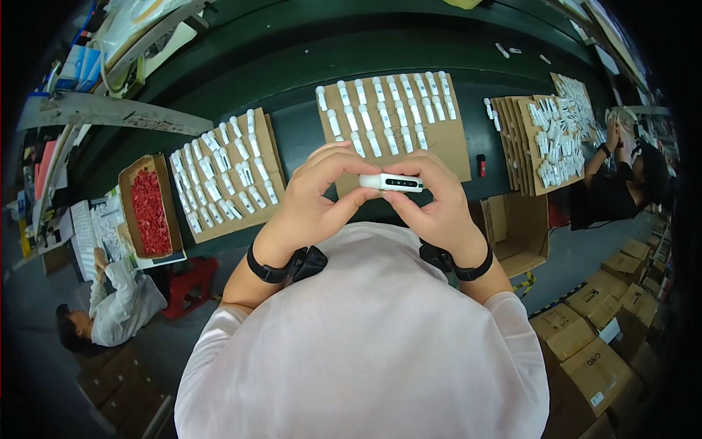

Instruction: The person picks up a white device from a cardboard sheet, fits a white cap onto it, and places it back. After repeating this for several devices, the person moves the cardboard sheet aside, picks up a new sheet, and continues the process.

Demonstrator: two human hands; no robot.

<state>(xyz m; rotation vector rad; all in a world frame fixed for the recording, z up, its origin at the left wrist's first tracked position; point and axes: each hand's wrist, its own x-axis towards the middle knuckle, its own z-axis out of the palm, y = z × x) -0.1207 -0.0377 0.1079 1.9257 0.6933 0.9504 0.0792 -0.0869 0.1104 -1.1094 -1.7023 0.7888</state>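
Observation:
A white pen-shaped device (pixel 393 182) with a rounded white end and a dark panel along its side lies level between my two hands, above the near edge of the dark green bench. My left hand (pixel 319 192) pinches its rounded end between thumb and forefinger. At the opposite end, my right hand (pixel 441 196) grips the body with thumb and fingers. Just beyond my hands a cardboard sheet (pixel 450 150) carries rows of similar white devices (pixel 385 115). To its left, another cardboard sheet (pixel 267 146) holds more rows of them.
Red small parts (pixel 151 212) fill a cardboard tray (pixel 175 238) at left. Stacked cardboard sheets (pixel 518 146) with many white devices stand at right, near a small black-and-red object (pixel 481 165). An open carton (pixel 537 230) sits below the bench. Co-workers sit at left (pixel 124 307) and right (pixel 618 179).

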